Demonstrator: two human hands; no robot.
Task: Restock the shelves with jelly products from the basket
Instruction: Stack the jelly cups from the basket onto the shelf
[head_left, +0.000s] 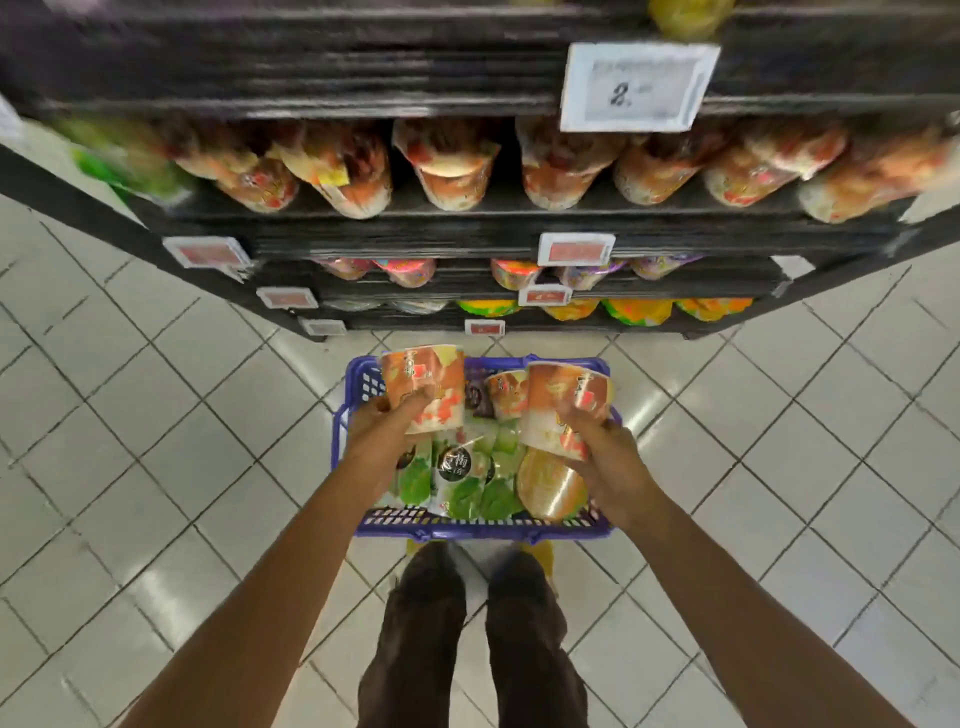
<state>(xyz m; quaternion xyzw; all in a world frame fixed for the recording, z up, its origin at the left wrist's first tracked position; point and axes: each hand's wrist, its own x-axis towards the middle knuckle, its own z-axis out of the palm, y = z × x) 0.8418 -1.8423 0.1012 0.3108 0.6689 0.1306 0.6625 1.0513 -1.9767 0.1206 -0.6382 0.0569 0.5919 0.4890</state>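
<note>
Forearms come in from the bottom corners of the view, with trousered legs (467, 649) standing between them. Left hand (382, 428): fingers curled round the lower body of an orange jelly cup (426, 387), wide rim pointing away from the wearer. Right hand (605, 457): fingers and thumb wrapped round a second jelly cup (563, 410) of the same print, tilted slightly. Both cups are held over the blue basket (483, 530), which sits on the tiled floor (156, 415) directly below the hands. Between the hands, toward the basket's far wall, stands a third cup (506, 395) with matching print. Beneath and between the hands lie green packets (467, 478), and just under the right hand sits a round orange-lidded tub (550, 483). Beyond the hands rises the black shelf unit (467, 228). A row of matching cups (452, 171) lies on one shelf, under a white price tag (636, 85); blur hides any gaps in it. Lower shelves, closer to the hands, carry other brightly coloured products, too blurred to identify. Judgement: restocking is mid-course. Two cups are picked up and not yet shelved. At least one matching cup, the tub and the green packets are left in the basket. Whether the packets are jelly, I cannot tell.
</note>
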